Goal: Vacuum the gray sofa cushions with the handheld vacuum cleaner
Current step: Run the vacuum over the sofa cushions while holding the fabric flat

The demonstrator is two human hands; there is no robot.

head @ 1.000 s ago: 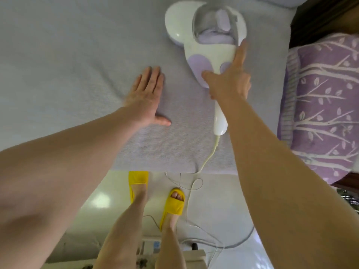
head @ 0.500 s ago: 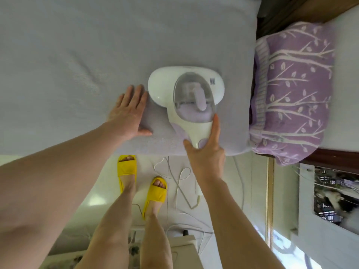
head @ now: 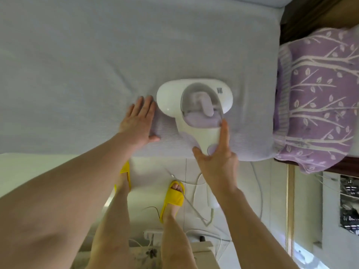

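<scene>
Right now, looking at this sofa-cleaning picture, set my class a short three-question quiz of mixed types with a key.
1. True or false: the left hand lies flat on the gray cushion beside the vacuum cleaner.
2. What lies to the right of the cushion? A) purple patterned pillow B) folded newspaper C) red bucket
3. Fill in: the right hand holds the vacuum's ____.

Key: 1 true; 2 A; 3 handle
</scene>
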